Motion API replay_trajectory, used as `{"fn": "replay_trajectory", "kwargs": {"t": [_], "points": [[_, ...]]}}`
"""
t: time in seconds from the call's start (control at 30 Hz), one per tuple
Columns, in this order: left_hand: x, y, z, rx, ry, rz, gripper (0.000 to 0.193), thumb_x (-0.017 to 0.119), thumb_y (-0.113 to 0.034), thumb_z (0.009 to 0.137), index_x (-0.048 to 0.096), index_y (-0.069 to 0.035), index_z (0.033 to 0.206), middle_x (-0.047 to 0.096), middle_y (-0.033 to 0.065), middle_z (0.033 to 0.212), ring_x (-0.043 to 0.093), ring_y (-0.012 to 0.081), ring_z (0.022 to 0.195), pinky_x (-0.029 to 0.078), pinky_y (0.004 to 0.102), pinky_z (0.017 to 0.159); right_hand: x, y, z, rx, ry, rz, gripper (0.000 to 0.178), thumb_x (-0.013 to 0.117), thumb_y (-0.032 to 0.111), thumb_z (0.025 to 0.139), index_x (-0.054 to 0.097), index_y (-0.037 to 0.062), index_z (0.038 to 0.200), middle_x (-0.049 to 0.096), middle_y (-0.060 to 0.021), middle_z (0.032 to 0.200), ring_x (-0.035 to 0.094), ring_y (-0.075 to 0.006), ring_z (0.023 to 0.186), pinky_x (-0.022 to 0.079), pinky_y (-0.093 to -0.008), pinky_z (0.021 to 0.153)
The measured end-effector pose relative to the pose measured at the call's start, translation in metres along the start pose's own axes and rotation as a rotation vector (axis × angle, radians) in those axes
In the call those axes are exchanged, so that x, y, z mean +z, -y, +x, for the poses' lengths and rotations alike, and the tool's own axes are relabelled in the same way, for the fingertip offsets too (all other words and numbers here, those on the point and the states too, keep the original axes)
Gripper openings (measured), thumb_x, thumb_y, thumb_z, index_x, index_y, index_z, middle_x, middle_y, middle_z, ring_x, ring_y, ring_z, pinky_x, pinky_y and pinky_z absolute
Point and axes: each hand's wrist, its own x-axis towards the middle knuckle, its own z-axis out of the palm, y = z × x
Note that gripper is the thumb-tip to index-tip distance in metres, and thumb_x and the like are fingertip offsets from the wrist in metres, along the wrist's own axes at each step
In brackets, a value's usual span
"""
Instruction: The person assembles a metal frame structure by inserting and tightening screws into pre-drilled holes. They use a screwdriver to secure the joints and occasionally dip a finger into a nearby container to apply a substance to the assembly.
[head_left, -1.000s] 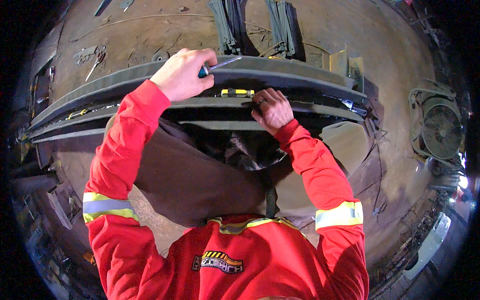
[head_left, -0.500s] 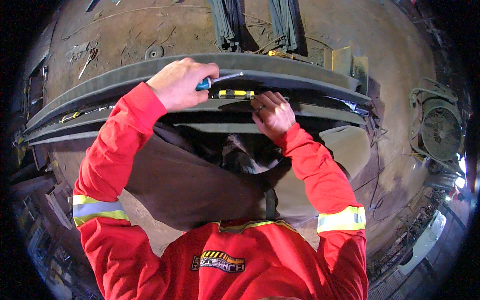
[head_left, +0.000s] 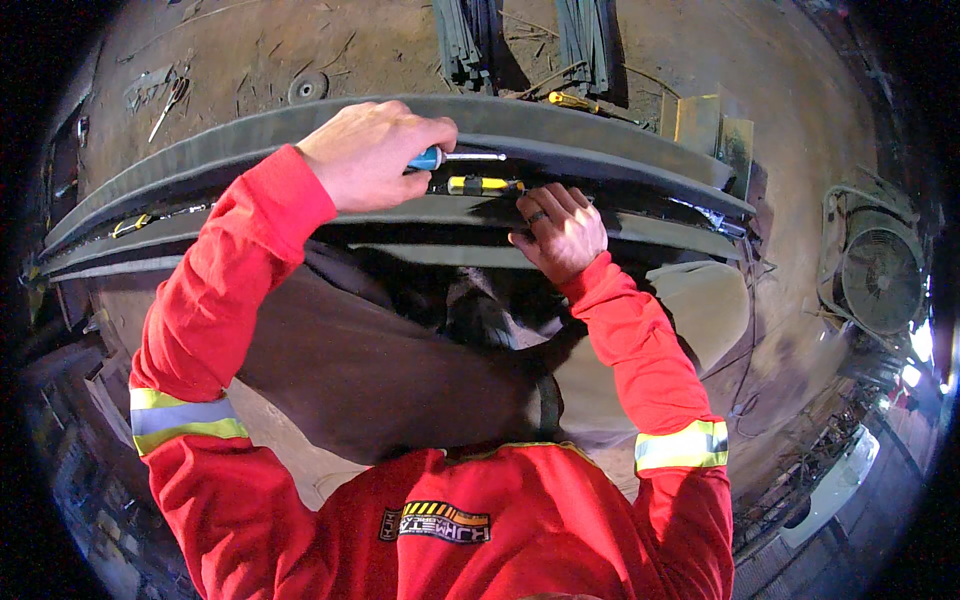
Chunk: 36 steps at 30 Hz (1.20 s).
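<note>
My left hand (head_left: pixel 375 155) is closed round the blue handle of a screwdriver (head_left: pixel 427 158), its bright shaft pointing right, over the gap between long dark metal beams (head_left: pixel 290 130). Below that shaft, a yellow-and-black cylindrical tool (head_left: pixel 482 186) lies along the gap; its exact kind is unclear. Just right of its end is my right hand (head_left: pixel 560 225), fingers bent down over the beam edge. The fingertips are hidden in the gap, so whatever they touch cannot be seen. A ring (head_left: pixel 537 216) shows on one finger.
Beyond the beams lie bundled dark metal strips (head_left: pixel 590 50), a yellow-handled screwdriver (head_left: pixel 573 101), a round disc (head_left: pixel 307 87) and scissors-like tool (head_left: pixel 170 108). A floor fan (head_left: pixel 880 268) stands at the right. Another yellow item (head_left: pixel 131 225) rests in the gap's left part.
My left hand has moved slightly right, and the screwdriver shaft now lies more level. My right hand has shifted a little, its fingers still at the beam edge. The whole view has shifted slightly.
</note>
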Motion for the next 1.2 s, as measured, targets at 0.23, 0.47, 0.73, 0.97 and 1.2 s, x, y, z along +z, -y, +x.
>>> {"fn": "replay_trajectory", "kwargs": {"t": [0.23,0.47,0.73,0.97,1.2], "points": [[-0.001,0.0,-0.001,0.029,0.035,0.022,0.026,0.061,-0.011,0.073,0.057,-0.011,0.098,0.061,0.0147,0.073,0.061,0.0376,0.073,0.047,0.0478,0.066,-0.003,0.002,0.0,0.002,0.01,-0.013,0.035,0.076,0.023,0.064,0.063,0.0073,0.092,0.063,-0.0066,0.097,0.059,-0.0256,0.089,0.047,-0.0387,0.077],[-0.001,0.0,0.007,0.1,0.101,0.128,0.028,0.066,-0.019,0.077,0.061,-0.015,0.104,0.062,0.0086,0.082,0.063,0.0319,0.08,0.049,0.0458,0.067,-0.001,-0.006,-0.004,0.002,0.007,0.049,0.027,0.073,0.023,0.068,0.064,0.0084,0.09,0.063,-0.0056,0.098,0.059,-0.0241,0.092,0.047,-0.0387,0.081],[-0.006,0.003,0.04,0.217,0.094,0.191,0.02,0.067,-0.025,0.077,0.068,-0.014,0.094,0.064,0.0084,0.085,0.063,0.0278,0.087,0.051,0.0423,0.071,0.004,-0.002,-0.005,0.011,-0.124,0.058,0.029,0.074,0.02,0.063,0.064,0.0084,0.088,0.063,-0.0044,0.093,0.06,-0.0233,0.087,0.049,-0.0371,0.075],[0.006,-0.001,0.065,0.399,-0.009,0.272,0.02,0.069,-0.032,0.075,0.065,-0.014,0.083,0.055,0.006,0.075,0.061,0.0256,0.08,0.049,0.0404,0.07,0.005,-0.001,-0.006,0.042,-0.204,0.112,0.032,0.076,0.011,0.057,0.063,0.0072,0.085,0.063,-0.0062,0.088,0.063,-0.026,0.08,0.052,-0.0372,0.07],[0.005,-0.01,0.084,0.499,-0.005,0.347,0.021,0.069,-0.032,0.07,0.063,-0.013,0.076,0.054,0.0046,0.074,0.059,0.0244,0.08,0.049,0.0395,0.072,0.004,-0.004,-0.009,0.025,-0.239,0.139,0.033,0.076,0.01,0.057,0.063,0.0062,0.087,0.064,-0.0067,0.087,0.063,-0.0257,0.079,0.053,-0.0372,0.069]]}}
